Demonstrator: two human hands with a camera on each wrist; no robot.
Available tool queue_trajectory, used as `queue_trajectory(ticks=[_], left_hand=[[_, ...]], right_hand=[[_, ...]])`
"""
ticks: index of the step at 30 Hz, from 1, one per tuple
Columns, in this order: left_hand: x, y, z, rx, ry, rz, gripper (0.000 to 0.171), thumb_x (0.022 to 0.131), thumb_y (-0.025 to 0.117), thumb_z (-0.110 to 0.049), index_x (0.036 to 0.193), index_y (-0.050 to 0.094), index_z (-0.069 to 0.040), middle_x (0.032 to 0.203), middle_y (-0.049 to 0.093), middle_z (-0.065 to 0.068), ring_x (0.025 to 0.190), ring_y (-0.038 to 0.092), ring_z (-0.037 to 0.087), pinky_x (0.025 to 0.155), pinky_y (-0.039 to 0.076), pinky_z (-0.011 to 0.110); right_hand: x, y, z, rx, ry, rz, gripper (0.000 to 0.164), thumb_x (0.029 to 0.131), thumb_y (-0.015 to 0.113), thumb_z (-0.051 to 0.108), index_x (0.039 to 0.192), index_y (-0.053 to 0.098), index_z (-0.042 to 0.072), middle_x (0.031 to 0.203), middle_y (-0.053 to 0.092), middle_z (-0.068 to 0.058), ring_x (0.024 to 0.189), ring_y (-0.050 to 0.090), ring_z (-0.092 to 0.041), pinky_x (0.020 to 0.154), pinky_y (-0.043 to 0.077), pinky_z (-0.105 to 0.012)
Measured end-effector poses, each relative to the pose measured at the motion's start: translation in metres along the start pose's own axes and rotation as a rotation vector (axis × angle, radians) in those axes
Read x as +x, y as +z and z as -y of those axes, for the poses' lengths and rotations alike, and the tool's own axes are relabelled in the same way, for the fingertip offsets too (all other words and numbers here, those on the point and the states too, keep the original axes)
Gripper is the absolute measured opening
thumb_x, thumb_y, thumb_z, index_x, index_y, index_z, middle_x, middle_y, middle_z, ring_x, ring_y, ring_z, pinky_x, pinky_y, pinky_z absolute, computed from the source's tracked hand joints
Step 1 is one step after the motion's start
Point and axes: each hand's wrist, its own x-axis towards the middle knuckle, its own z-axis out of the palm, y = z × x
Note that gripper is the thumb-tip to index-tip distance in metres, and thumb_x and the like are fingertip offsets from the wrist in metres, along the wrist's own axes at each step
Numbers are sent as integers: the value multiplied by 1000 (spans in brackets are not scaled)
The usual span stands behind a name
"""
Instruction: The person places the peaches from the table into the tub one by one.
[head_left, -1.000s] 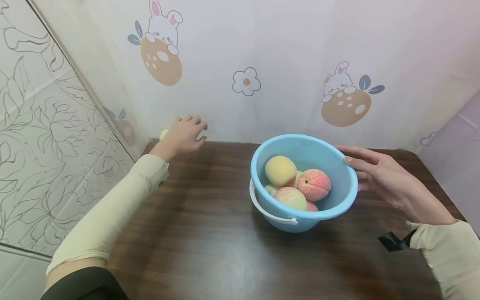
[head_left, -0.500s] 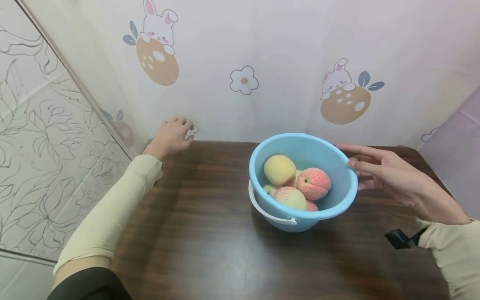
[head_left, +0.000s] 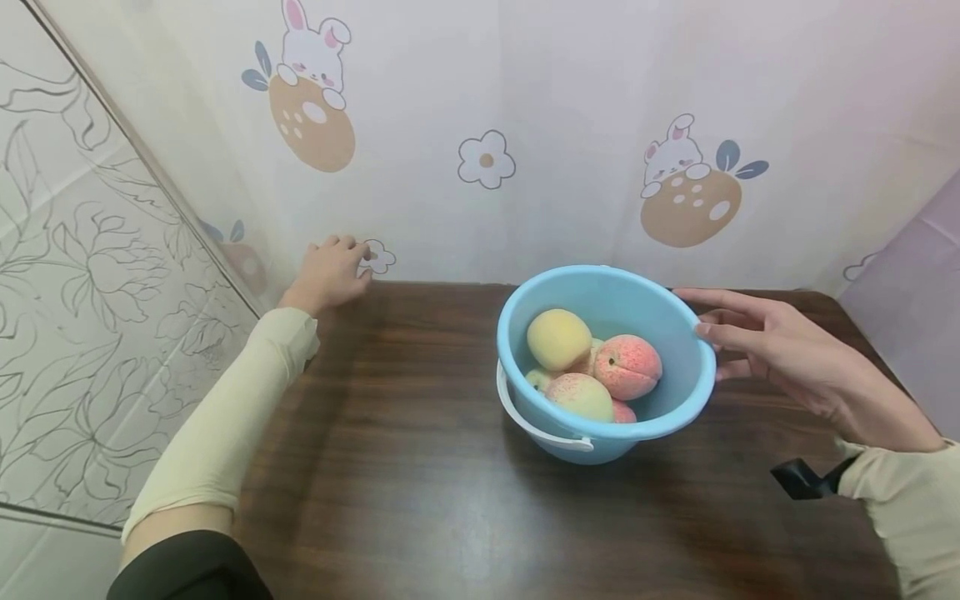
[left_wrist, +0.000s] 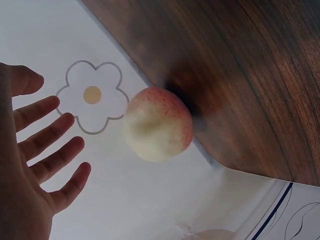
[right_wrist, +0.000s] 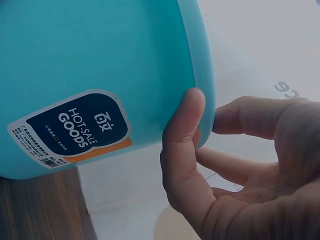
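My left hand [head_left: 326, 275] hovers at the far left corner of the table, fingers spread and relaxed, holding nothing. In the left wrist view, a pale yellow and red peach [left_wrist: 159, 124] rests near the table edge, apart from the left fingertips [left_wrist: 80, 172]; the hand hides it in the head view. My right hand [head_left: 780, 350] pinches the right rim of a light blue bucket [head_left: 622, 304] between thumb and fingers. Several peaches lie inside, among them a yellow peach [head_left: 558, 339], a pink peach [head_left: 628, 367] and a pale pink-green peach [head_left: 580, 396].
The bucket stands on a dark wooden table [head_left: 420, 467], its white handle [head_left: 536, 431] hanging at the left front. A patterned curtain [head_left: 420, 100] lies behind the table's far edge, and a floral panel [head_left: 82, 275] borders it on the left. The bucket carries a label [right_wrist: 77, 127].
My left hand has moved left toward the far corner, and the peach that peeked out beside it is now covered in the head view. The right hand stays on the bucket rim.
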Motion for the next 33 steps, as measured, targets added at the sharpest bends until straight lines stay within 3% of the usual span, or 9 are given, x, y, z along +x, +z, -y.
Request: queue_trajectory(ticks=[14, 33], left_hand=[[4, 13, 24, -100, -146, 48, 48, 96, 42, -31, 132, 59, -5, 138, 55, 24, 131, 48, 49, 102, 41, 73], [8, 39, 42, -153, -264, 139, 61, 96, 36, -32, 148, 46, -3, 153, 41, 31, 138, 38, 55, 104, 37, 77]], right_hand=[[0, 2, 1, 16, 0, -2, 52, 107, 58, 16, 156, 43, 19, 123, 72, 13, 98, 77, -18, 77, 65, -41], [-1, 2, 3, 55, 20, 14, 53, 108, 55, 15, 158, 40, 20, 125, 72, 10, 99, 78, -22, 79, 65, -42]])
